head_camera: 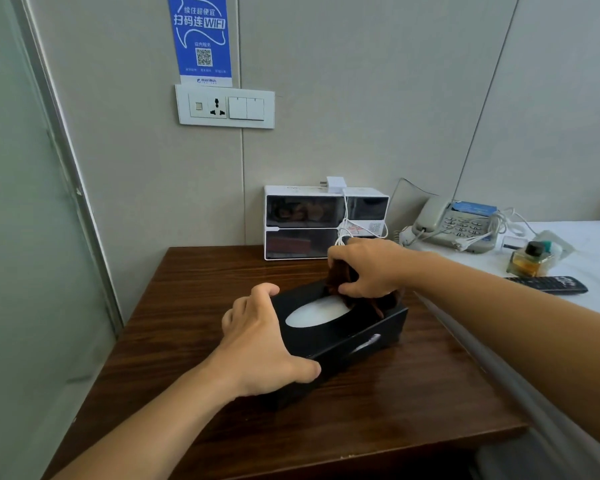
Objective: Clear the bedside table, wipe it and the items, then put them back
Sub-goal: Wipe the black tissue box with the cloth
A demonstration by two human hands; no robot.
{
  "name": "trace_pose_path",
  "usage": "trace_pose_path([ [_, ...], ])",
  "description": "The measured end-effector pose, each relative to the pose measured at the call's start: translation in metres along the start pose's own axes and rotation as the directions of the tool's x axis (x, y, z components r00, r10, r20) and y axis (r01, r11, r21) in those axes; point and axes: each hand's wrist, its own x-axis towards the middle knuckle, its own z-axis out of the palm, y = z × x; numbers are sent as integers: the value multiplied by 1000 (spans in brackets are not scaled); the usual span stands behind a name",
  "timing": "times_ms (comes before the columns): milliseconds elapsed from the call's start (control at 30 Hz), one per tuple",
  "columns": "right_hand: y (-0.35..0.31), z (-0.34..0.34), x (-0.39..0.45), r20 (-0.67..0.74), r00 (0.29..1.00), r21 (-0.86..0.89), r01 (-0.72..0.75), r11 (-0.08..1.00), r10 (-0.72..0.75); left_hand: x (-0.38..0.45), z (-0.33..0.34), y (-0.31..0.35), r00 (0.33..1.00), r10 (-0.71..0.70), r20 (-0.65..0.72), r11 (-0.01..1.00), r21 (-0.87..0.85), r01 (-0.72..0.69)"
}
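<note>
A black tissue box point(357, 336) with an oval opening showing white tissue lies in the middle of the dark wooden bedside table point(194, 278). My left hand point(257, 344) grips the box's near left end, thumb on the front edge and fingers over the far side. My right hand point(368, 268) holds a bunched dark brown cloth point(368, 303) against the box's top at its far right end. At the table's back stands a white box with dark windows point(305, 221), a white charger and cable draped over it.
On the white bed point(589, 244) to the right lie a grey telephone point(461, 225), a small amber bottle with a black cap point(530, 259) and a black remote point(548, 284). A socket and switch panel point(225, 106) is on the wall above.
</note>
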Motion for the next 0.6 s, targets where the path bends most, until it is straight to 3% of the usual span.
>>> trace_pose_path([
  [233, -20, 12, 6, -73, 993, 151, 105, 983, -95, -1, -2, 3, 1000, 22, -13, 1000, 19, -21],
  [333, 16, 12, -4, -62, 997, 160, -29, 987, 39, -3, -2, 4, 999, 29, -25, 999, 43, -28],
  [400, 38, 9, -19, -112, 981, 253, -126, 959, 159, -4, -3, 6, 998, 43, -35, 997, 60, -41],
  [500, 53, 7, -51, -215, 914, 561, -172, 810, 344, 2, -8, 5, 999, 28, -33, 999, 45, -26],
  [600, 45, 18, -84, -280, 852, 699, -136, 702, 443, 10, -18, 4, 999, -42, 6, 996, -84, 42],
])
